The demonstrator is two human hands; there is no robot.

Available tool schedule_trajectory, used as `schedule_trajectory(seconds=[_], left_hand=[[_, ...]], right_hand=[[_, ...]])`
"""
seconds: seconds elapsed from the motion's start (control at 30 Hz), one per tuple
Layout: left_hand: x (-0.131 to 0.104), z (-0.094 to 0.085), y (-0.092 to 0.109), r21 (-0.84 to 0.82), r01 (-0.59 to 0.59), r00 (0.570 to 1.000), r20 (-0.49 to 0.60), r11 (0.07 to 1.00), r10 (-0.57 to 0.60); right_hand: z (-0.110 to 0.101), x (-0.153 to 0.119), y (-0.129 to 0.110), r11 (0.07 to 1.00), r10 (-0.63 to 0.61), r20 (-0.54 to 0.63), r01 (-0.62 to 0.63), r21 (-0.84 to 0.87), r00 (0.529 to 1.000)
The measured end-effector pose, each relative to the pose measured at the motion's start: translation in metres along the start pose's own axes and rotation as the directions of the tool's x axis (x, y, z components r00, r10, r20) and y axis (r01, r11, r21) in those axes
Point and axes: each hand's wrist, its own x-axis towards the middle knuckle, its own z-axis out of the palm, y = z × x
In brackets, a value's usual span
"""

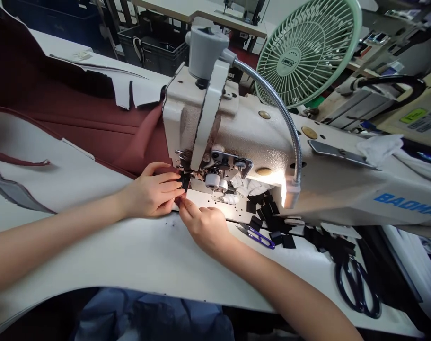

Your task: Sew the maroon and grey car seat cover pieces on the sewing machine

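In the head view, resting the left hand (153, 190), fingers extended and slightly apart, on maroon sheet material (94, 128) beside the presser foot area of the industrial sewing machine (258, 123). Pinching a maroon edge with the right hand (205, 225), thumb and index finger together, other fingers curled in. Seeing most of the maroon material spread to the machine's left, with a black strip (185, 181) just beyond the left fingertips. Behind the white table (119, 260), seeing a dark grey plastic crate (162, 59), holding dark things too dim to identify, and a dark blue bin (59, 26), contents unclear.
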Motion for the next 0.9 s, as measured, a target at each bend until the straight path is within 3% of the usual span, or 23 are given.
schedule_trajectory(seconds=[0.13, 0.37, 0.47, 0.6, 0.67, 0.77, 0.83, 0.9], left_hand=[[0.008, 0.005, -0.015, -0.001, -0.083, 0.993, -0.082, 0.997, 0.083], [0.021, 0.013, -0.043, 0.085, -0.126, 0.983, -0.12, 0.988, 0.136], [0.023, 0.017, -0.053, 0.074, -0.143, 0.986, -0.07, 0.987, 0.148], [0.023, 0.015, -0.055, 0.024, -0.08, 0.994, 0.071, 0.997, 0.078], [0.02, 0.005, -0.053, 0.017, -0.06, 0.988, 0.143, 0.998, 0.057], [0.006, -0.027, -0.058, 0.071, 0.015, 0.971, 0.236, 0.997, -0.031], [-0.013, -0.055, -0.067, 0.175, 0.156, 0.949, 0.246, 0.972, -0.196], [-0.035, -0.083, -0.076, 0.264, 0.333, 0.886, 0.242, 0.905, -0.396]], right_hand=[[-0.006, 0.008, 0.003, 0.998, 0.056, 0.082, -0.054, -0.037, 0.995], [-0.009, 0.022, 0.013, 0.982, 0.19, 0.187, -0.186, -0.04, 0.964], [-0.003, 0.024, 0.015, 0.972, 0.236, 0.192, -0.235, -0.029, 0.953], [0.0, 0.025, 0.015, 0.958, 0.279, 0.215, -0.286, 0.0, 0.936], [-0.003, 0.027, 0.014, 0.954, 0.292, 0.215, -0.301, 0.006, 0.932], [-0.011, 0.037, 0.012, 0.948, 0.305, 0.219, -0.317, 0.022, 0.927], [-0.018, 0.047, 0.012, 0.941, 0.313, 0.241, -0.334, 0.052, 0.919], [-0.024, 0.057, 0.011, 0.936, 0.313, 0.267, -0.344, 0.075, 0.911]])
